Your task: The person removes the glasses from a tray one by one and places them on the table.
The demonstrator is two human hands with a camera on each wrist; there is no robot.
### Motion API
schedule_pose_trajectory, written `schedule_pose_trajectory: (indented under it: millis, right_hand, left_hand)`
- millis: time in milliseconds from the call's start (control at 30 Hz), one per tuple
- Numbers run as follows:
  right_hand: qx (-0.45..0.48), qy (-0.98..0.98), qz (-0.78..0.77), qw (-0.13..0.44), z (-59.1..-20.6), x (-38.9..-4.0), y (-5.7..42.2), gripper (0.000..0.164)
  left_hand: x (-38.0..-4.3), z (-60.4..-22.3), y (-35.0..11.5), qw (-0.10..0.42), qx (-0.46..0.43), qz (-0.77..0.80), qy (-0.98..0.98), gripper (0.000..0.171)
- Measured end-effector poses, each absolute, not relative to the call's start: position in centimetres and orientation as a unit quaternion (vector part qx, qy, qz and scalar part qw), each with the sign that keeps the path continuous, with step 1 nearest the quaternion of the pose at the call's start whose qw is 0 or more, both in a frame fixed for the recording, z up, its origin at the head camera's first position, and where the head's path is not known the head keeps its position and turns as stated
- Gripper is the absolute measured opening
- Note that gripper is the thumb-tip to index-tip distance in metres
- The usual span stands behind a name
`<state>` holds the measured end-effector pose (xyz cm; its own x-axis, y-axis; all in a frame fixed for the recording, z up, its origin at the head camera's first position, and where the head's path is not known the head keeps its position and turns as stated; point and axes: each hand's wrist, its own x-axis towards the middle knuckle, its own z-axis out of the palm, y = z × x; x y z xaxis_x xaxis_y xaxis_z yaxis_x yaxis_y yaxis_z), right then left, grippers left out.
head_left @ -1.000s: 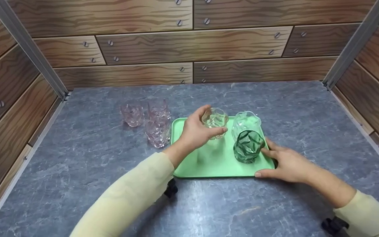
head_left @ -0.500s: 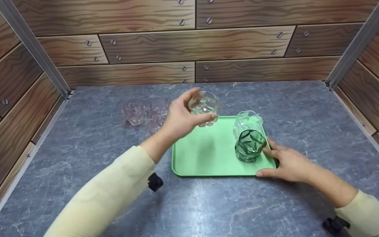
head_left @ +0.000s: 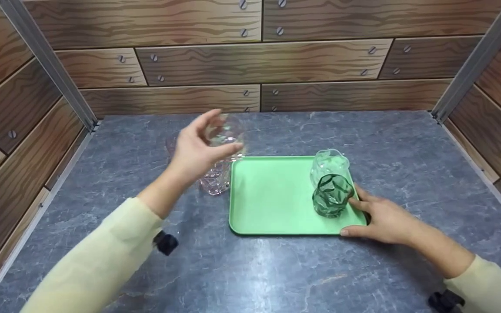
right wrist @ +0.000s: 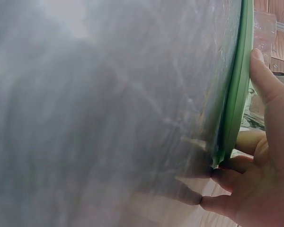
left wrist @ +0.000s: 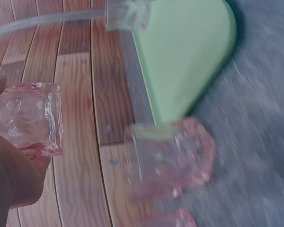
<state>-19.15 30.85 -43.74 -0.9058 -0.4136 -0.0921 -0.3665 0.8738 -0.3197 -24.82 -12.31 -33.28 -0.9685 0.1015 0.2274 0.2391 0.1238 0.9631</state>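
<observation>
My left hand (head_left: pixel 217 138) grips a clear glass (head_left: pixel 228 132) in the air, left of the green tray (head_left: pixel 272 198) and above the pink glasses (head_left: pixel 215 181). In the left wrist view the held clear glass (left wrist: pixel 28 118) sits against my palm, with a pink glass (left wrist: pixel 170 158) on the table below it. On the tray's right side stand a second clear glass (head_left: pixel 329 161) and, in front of it, a dark green glass (head_left: pixel 331 196). My right hand (head_left: pixel 355 214) holds the tray's front right corner, thumb beside the green glass. In the right wrist view its fingers (right wrist: pixel 227 201) curl under the tray rim (right wrist: pixel 234 104).
The grey marbled table (head_left: pixel 276 269) is walled by wood-grain panels (head_left: pixel 259 65) at the back and both sides. Another pink glass (head_left: pixel 171 142) stands partly hidden behind my left hand. The tray's left half is bare.
My left hand has lifted the clear glass off the tray and carried it left and back, over the pink glasses. My right hand has stayed on the tray corner.
</observation>
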Motion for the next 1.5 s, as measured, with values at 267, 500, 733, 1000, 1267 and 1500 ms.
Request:
schedule_pose_trajectory:
  millis: [267,500,733,1000,1267,1500]
  right_hand:
    - [-0.195,0.966,-0.149,0.085,-44.0,-19.0,31.0,0.116]
    - [-0.201,0.965,-0.151,0.081,-44.1,-18.9,31.2,0.114]
    - [-0.198,0.965,-0.151,0.083,-44.0,-18.9,31.0,0.114]
    - [-0.199,0.965,-0.152,0.079,-43.9,-18.9,31.0,0.114]
    - [-0.201,0.964,-0.155,0.08,-43.8,-19.0,30.9,0.114]
    - [-0.199,0.965,-0.151,0.076,-43.8,-19.0,30.9,0.114]
  left_hand:
    - [-24.7,-34.1,-16.7,0.089,-0.082,-0.621,-0.774,0.097]
    - [-24.8,-35.1,-19.9,0.111,-0.046,-0.608,-0.785,0.094]
    - [-24.7,-36.4,-22.1,0.113,-0.011,-0.592,-0.798,0.092]
    - [-24.7,-38.3,-23.5,0.105,0.007,-0.594,-0.798,0.091]
    - [-24.8,-40.4,-24.0,0.103,0.016,-0.593,-0.798,0.087]
    - [-24.8,-42.1,-23.8,0.103,0.023,-0.599,-0.794,0.086]
